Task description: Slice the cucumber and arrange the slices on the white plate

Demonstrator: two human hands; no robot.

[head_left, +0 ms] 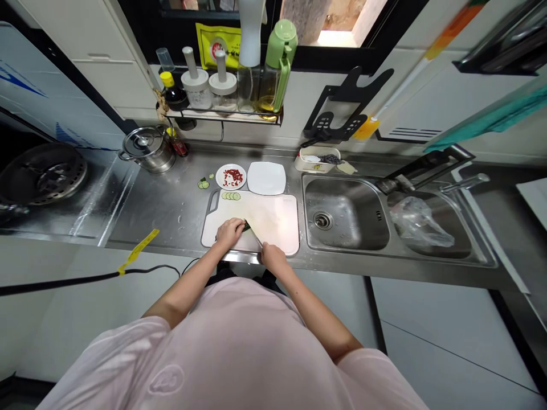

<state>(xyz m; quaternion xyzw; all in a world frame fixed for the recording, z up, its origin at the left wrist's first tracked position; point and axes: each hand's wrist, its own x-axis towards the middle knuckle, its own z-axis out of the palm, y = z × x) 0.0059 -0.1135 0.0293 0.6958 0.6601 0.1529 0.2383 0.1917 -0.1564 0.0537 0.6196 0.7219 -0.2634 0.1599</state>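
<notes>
Hands sit closed at the near edge of the cutting board: I see the left hand curled over a small green piece, the right hand gripping a knife just beside it. Fingers tucked under keep that hand clear of the knife. Cucumber slices lie on the board, on a steel counter, left of a sink.

Bright daylight enters through the window, while even indoor light fills the scene; glare streaks the steel table and cutting board; wide-angle distortion curves the frame edges.
</notes>
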